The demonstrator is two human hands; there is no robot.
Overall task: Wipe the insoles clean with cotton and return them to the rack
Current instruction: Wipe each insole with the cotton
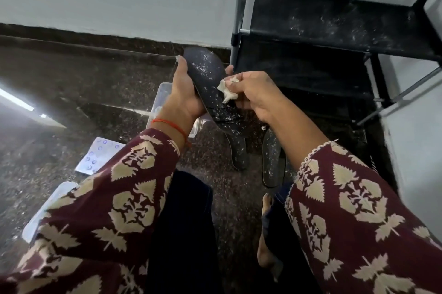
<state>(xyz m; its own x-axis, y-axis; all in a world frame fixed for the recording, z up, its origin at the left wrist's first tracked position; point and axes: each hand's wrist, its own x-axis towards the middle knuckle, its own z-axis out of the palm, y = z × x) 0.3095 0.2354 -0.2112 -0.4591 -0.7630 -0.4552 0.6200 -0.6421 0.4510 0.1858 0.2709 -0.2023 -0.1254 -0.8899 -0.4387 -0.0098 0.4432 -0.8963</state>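
Nearest the camera, two maroon sleeves (124,188) printed with cream leaf motifs framed dark trousers and a bare foot (266,241) on the speckled stone floor (71,83). Beyond the foot, two more dark insoles (239,152) lay flat on the floor, both flecked with white dust.

The held insole (207,83) was black, long and rounded at the toe, tilted up above the floor in front of the rack, its surface scattered with white specks and streaks. The left hand (184,92), a red thread at its wrist, was clasped around the insole's edge from beneath, thumb along the side. The right hand (253,95) was pinched closed on a crumpled white cotton wad (226,90), pressing it against the insole's middle.

Under the left hand sat a clear plastic box (162,97). Farther right stood the rack (334,28), grey metal tubes with dusty black fabric shelves, against a pale wall.
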